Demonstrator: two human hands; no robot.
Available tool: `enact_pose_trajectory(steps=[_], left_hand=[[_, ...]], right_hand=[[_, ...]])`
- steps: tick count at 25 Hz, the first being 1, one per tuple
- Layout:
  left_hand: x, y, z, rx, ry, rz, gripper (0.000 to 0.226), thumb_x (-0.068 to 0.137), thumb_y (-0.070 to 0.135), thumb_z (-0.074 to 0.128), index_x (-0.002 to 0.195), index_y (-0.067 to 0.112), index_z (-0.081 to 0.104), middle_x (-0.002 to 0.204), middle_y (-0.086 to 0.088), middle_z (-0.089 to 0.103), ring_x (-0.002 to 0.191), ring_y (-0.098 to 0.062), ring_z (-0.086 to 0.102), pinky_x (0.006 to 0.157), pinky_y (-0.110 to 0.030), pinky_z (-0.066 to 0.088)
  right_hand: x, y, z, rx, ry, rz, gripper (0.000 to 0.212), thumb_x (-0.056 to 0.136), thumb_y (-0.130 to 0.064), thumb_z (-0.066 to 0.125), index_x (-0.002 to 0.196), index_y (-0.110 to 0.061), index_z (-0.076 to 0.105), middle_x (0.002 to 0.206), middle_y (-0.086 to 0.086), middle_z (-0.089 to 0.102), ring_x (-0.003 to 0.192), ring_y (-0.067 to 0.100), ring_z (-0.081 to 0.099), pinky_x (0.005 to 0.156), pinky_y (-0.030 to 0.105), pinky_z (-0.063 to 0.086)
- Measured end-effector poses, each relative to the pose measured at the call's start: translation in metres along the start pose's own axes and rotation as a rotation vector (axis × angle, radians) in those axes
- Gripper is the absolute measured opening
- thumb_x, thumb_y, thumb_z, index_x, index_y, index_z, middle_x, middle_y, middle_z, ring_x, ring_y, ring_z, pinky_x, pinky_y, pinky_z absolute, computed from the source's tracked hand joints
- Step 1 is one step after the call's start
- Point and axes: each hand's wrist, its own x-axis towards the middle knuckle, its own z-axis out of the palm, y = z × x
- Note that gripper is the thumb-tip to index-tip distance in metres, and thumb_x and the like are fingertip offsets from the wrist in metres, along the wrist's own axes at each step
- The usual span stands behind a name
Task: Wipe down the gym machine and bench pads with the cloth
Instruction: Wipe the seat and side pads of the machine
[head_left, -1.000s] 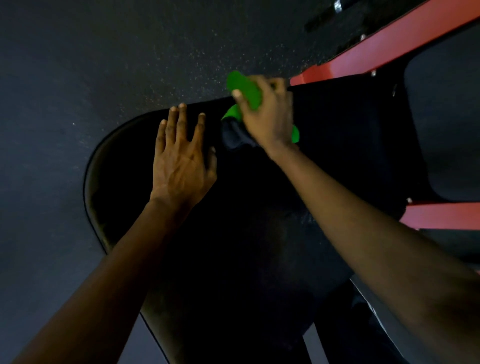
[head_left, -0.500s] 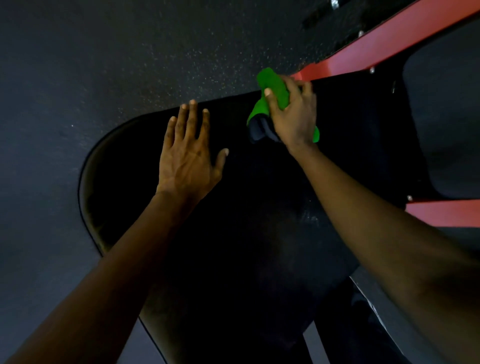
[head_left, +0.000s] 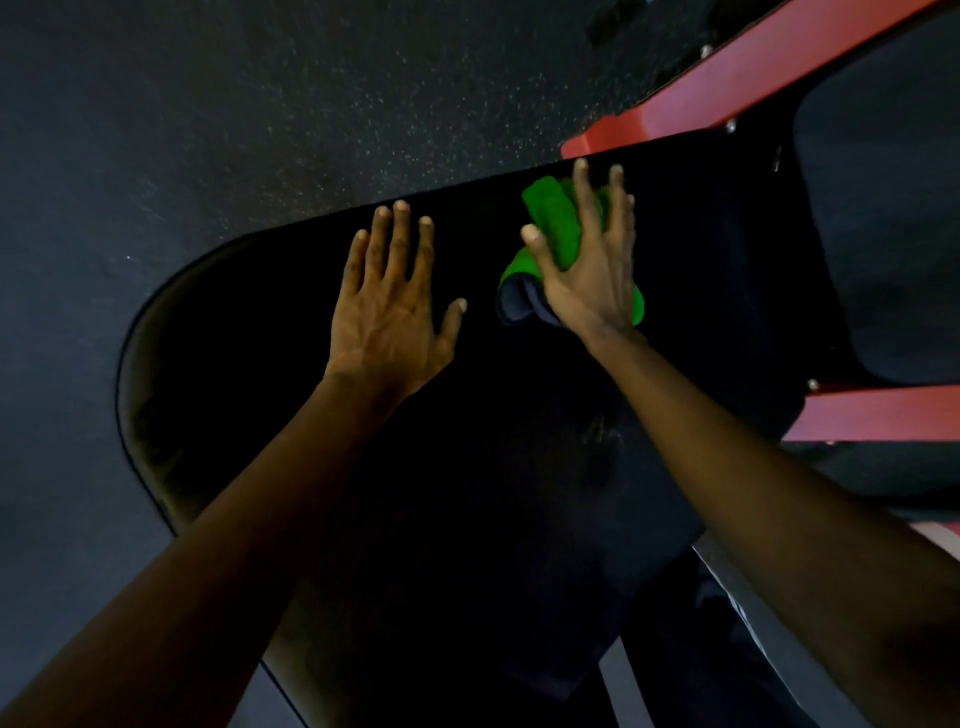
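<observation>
- Nearest: both bare forearms reach up and away from the camera across a wide black padded bench pad (head_left: 467, 493) with a rounded left end.
- Mid-pad, a faint dull smear shows between the arms. It may be a damp streak; too dark to be sure.
- Left hand (head_left: 387, 312): flat on the pad, fingers straight and spread, holding nothing. Reads as a brace.
- Right hand (head_left: 592, 275): just beside the left, palm down on a bunched bright green cloth (head_left: 553, 228). Fingers are straight and pressing, not curled round it; the thumb is out to the side.
- The cloth sits on the pad near its far edge, with a dark fold poking out below the palm.
- Beyond: a red painted metal frame bar (head_left: 753, 88) meets the pad's far right corner. A second red bar (head_left: 883, 410) lies to the right.
- Farthest: dark speckled rubber floor (head_left: 260, 104).
- Progress, as judged: mid-wipe on this pad, working the far edge. How much is already clean cannot be told. The frame and any other pads look yet to be done.
</observation>
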Motion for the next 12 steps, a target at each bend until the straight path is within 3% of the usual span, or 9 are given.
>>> enact_pose_trajectory(steps=[2,4,8,12], left_hand=[[0.0,0.001,0.0,0.004,0.012,-0.009,0.084,0.099,0.055,0.037,0.159,0.004,0.01,0.165,-0.023,0.003,0.154,-0.034,-0.001,0.124,-0.044,-0.002],[0.001,0.004,0.0,0.004,-0.001,-0.016,0.085,0.098,0.055,0.038,0.159,0.003,0.01,0.165,-0.023,0.002,0.154,-0.034,-0.002,0.125,-0.046,-0.001],[0.002,0.006,-0.001,0.019,0.003,-0.006,0.085,0.098,0.054,0.04,0.159,0.003,0.011,0.165,-0.023,0.003,0.154,-0.034,0.0,0.125,-0.045,0.001],[0.008,0.008,0.001,0.031,-0.006,0.053,0.079,0.099,0.053,0.034,0.159,0.006,0.013,0.166,-0.021,0.005,0.154,-0.031,0.002,0.125,-0.043,0.001]], right_hand=[[-0.022,-0.011,0.003,-0.009,-0.043,-0.152,0.082,0.091,-0.07,0.052,0.157,-0.027,0.032,0.167,0.017,0.012,0.153,0.042,0.008,0.124,0.056,0.013],[-0.036,-0.011,0.008,-0.016,-0.1,-0.172,0.08,0.088,-0.074,0.051,0.155,-0.031,0.037,0.168,0.012,0.011,0.152,0.047,0.004,0.123,0.058,0.012],[0.006,-0.002,0.019,-0.06,-0.002,-0.13,0.062,0.094,-0.062,0.049,0.146,-0.029,0.051,0.162,0.01,0.031,0.149,0.039,0.026,0.122,0.051,0.023],[0.027,-0.008,0.02,0.018,0.033,0.015,0.053,0.097,-0.056,0.048,0.14,-0.027,0.057,0.158,0.006,0.039,0.145,0.034,0.035,0.12,0.047,0.031]])
